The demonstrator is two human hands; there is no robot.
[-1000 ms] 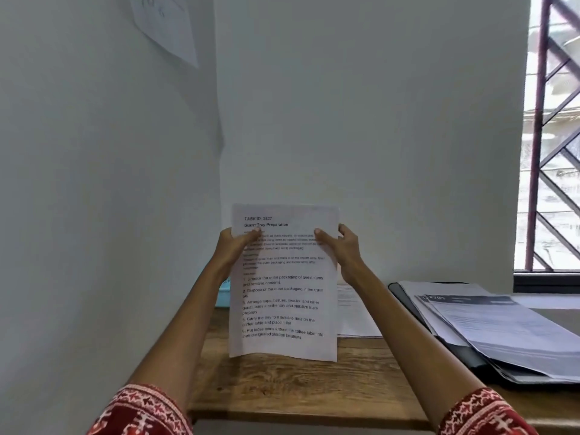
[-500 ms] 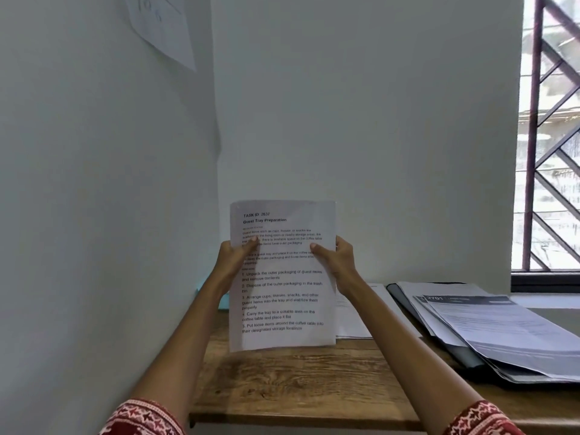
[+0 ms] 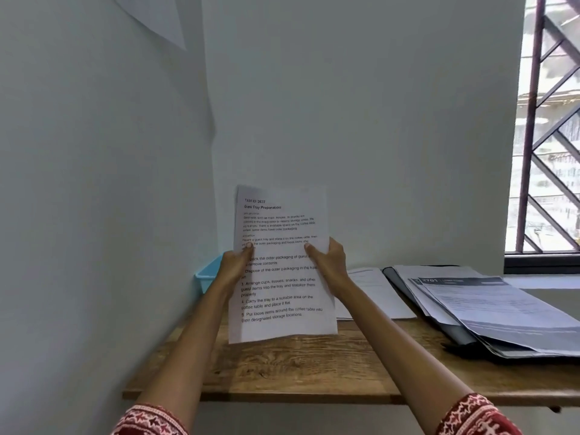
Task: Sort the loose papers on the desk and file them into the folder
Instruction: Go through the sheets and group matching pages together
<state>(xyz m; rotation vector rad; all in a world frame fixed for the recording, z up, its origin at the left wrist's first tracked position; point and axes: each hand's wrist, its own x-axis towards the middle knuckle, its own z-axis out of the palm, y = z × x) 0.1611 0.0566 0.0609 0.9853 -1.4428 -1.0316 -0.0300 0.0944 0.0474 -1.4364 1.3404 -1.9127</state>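
Observation:
I hold a printed sheet [image 3: 279,290] upright above the wooden desk [image 3: 298,368], its text facing me. My left hand [image 3: 233,266] grips its left edge with the thumb on the front. My right hand [image 3: 328,262] grips the right edge the same way. Behind the sheet, more loose papers [image 3: 373,293] lie flat on the desk. At the right lies an open dark folder [image 3: 452,332] with several sheets [image 3: 502,312] stacked on it.
A light blue tray [image 3: 207,276] sits in the back left corner against the wall. White walls close the left and back. A barred window [image 3: 549,127] is at the right. A paper [image 3: 153,17] hangs on the left wall.
Both hands have slid lower along the sheet's sides, and the sheet now tilts slightly, its top leaning left. The papers on the desk and the folder have not moved.

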